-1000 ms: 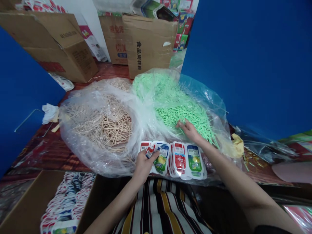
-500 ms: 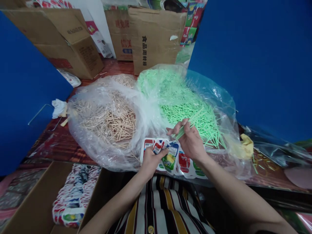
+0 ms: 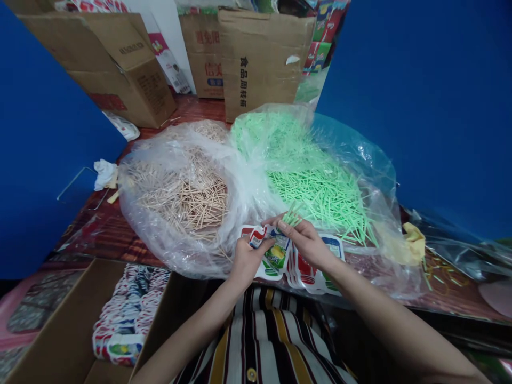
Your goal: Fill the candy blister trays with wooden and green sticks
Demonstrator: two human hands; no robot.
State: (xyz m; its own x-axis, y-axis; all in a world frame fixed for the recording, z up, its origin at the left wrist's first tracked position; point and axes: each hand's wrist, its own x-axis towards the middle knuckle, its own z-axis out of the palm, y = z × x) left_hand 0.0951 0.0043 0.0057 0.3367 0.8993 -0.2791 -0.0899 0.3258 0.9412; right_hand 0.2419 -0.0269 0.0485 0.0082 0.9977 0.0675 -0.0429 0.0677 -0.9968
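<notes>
My left hand (image 3: 245, 261) is closed on a printed drink-label packet (image 3: 277, 255), with its thumb across the front; red and white print shows at the left and a green Sprite picture at the right. Pinched in my right hand (image 3: 310, 242) is a small bunch of thin green sticks (image 3: 292, 216), their lower ends at the packet's top edge. Whether they are inside it is hidden by my fingers. More printed packets (image 3: 308, 274) lie overlapped under my right wrist. Just beyond, loose green sticks (image 3: 320, 192) fill a clear plastic bag.
A second clear bag with tan sticks (image 3: 204, 200) lies at the left. Below it stands an open carton (image 3: 74, 314) packed with rows of printed packets (image 3: 128, 309). Cardboard boxes (image 3: 264, 64) line the back. Blue panels (image 3: 432, 106) flank the table.
My right hand has drawn the green sticks from over the pile down to the packet's top edge. My left hand has shifted slightly, and the packet bends more at its left side.
</notes>
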